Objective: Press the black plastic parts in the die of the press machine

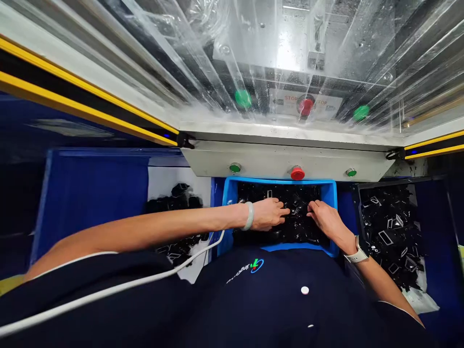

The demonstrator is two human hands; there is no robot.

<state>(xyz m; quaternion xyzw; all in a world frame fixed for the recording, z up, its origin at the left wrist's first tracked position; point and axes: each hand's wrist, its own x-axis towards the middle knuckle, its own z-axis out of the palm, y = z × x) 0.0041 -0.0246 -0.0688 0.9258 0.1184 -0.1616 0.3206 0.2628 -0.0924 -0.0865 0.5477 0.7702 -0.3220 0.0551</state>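
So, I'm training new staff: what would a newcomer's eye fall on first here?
Probably the bright blue bin at the centre, holding glossy black parts, with the left hand and right hand over them. Next, the red button on the pale panel just beyond, between two green buttons. The yellow-edged bars at either side also stand out.

Small, glossy black parts [297, 227] are contained in a rectangular, open-topped blue bin [329, 193]. The parts are piled loosely in mixed orientations and are spread across the bin between its side walls. A pale rectangular outline [269, 194] is displayed among them near the far wall. Individual shapes cannot be distinguished.
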